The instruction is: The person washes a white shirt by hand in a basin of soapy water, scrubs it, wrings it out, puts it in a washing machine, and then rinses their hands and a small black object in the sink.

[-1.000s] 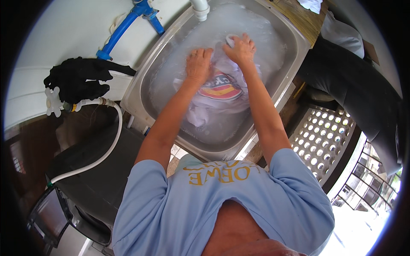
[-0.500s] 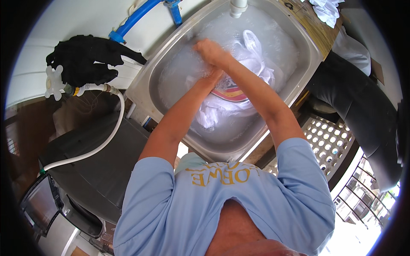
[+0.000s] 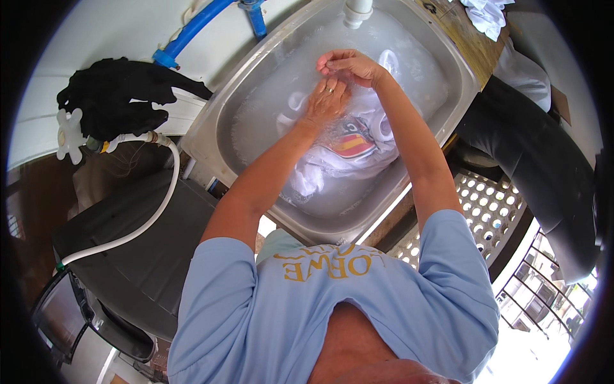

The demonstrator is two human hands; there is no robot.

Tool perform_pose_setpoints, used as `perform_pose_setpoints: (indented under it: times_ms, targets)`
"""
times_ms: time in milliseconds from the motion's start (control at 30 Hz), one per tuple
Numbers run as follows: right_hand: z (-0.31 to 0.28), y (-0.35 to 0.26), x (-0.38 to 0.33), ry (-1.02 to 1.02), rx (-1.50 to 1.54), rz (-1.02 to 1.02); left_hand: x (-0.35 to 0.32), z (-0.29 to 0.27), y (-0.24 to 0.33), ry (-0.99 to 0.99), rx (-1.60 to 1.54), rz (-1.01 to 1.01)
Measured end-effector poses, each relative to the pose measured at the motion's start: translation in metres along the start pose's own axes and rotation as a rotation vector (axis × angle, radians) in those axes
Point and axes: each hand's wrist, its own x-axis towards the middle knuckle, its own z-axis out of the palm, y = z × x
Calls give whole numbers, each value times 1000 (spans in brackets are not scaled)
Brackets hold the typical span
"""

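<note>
A wet white shirt (image 3: 326, 160) with a red, yellow and dark print lies bunched in cloudy, sudsy water inside the metal sink (image 3: 225, 118). My left hand (image 3: 329, 101), with a ring on one finger, is closed on the shirt's far part at the water's surface. Just beyond and to its right, my right hand (image 3: 352, 65) is raised a little out of the water, its fingers curled toward the thumb. A wet fold of the shirt appears to run up between the two hands; the fingers partly hide it.
A white drain pipe (image 3: 358, 11) comes down at the sink's far edge. Left of the sink, black cloth (image 3: 118, 96) hangs over a white valve with a pale hose (image 3: 160, 208). Blue pipe (image 3: 198, 25) runs along the wall. White cloth (image 3: 487, 18) lies on the wooden board at far right.
My right hand has risen and moved right, off my left hand. My left hand has come up into sight, and the shirt's print has shifted and shows more.
</note>
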Motion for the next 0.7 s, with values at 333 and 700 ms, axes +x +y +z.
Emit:
perform_pose_setpoints:
  times_ms: [333, 700]
  targets:
    - [38, -4, -11, 198, -493, 133, 9, -30, 15, -338, -96, -137]
    - [47, 36, 19, 43, -289, 12, -10, -74, -79, -317, -205, -539]
